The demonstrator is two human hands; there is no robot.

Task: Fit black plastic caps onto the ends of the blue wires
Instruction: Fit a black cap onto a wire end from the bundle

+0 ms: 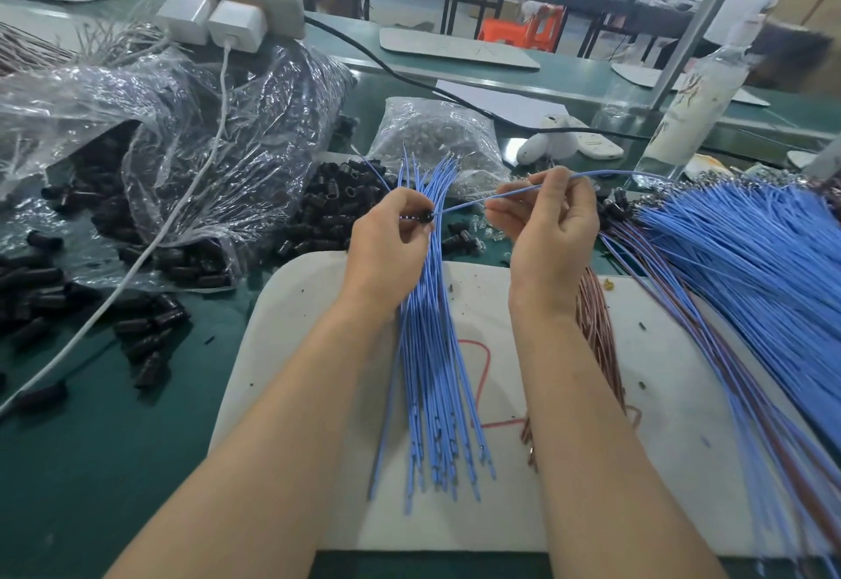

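My left hand (389, 241) pinches a small black plastic cap (427, 216) and also grips a bundle of blue wires (430, 373) that hangs down over the white board (300, 351). My right hand (548, 226) pinches a single blue wire (464, 205) whose left end meets the cap. That wire arcs right toward a large pile of blue wires (737, 269). Loose black caps (327, 210) lie heaped behind my left hand.
A torn clear bag (182, 132) spills more black caps (150, 328) at the left. A white cable (136, 260) crosses them. A bag of small metal parts (437, 137) sits behind my hands. Brown wires (596, 328) lie by my right wrist; a plastic bottle (687, 114) stands far right.
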